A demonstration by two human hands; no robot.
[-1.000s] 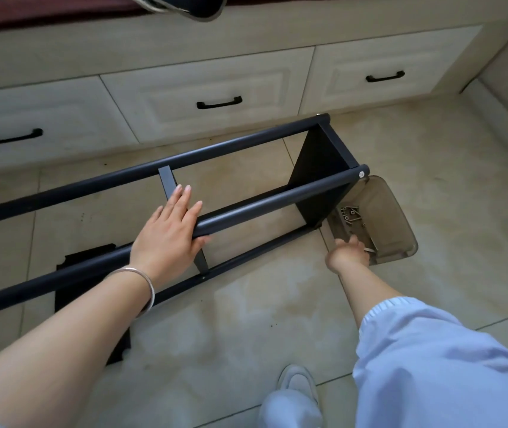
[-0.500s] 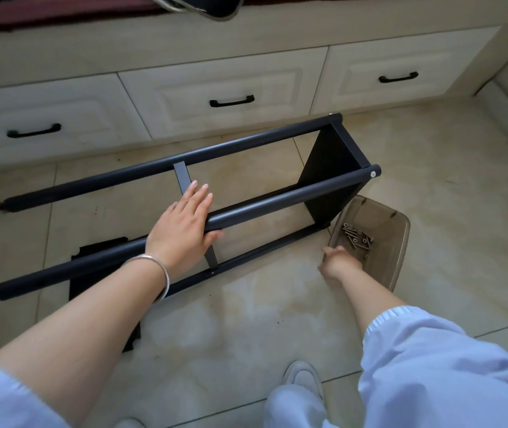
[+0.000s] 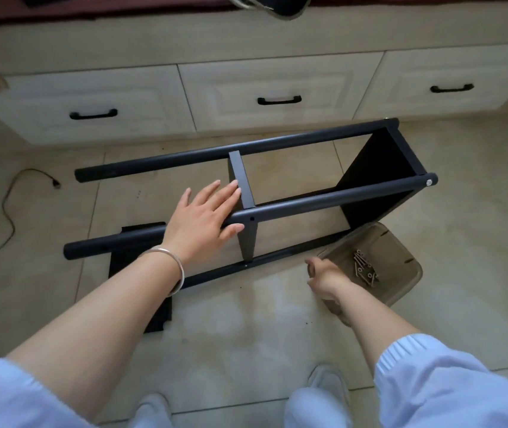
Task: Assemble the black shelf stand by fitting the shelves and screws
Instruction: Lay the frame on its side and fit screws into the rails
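The black shelf stand lies on its side on the tiled floor, its near upper pole [image 3: 323, 202] running left to right. One shelf [image 3: 379, 168] is fitted at the right end and a narrow one [image 3: 242, 180] stands mid-length. My left hand [image 3: 203, 217] rests flat on the near pole, fingers straight, just left of the narrow shelf. My right hand [image 3: 323, 274] grips the near left rim of a translucent brown tray [image 3: 401, 291]. Several silver screws [image 3: 364, 268] lie loose in the tray.
A loose black panel [image 3: 132, 257] lies on the floor under the stand's left end. A dark cable [image 3: 8, 217] curls at far left. Cream drawers [image 3: 277, 88] with black handles run along the back. My shoe [image 3: 328, 381] is at the bottom.
The brown tray has slid out from beside the stand's right end toward me, with my right hand on its rim. My left hand has stayed on the pole.
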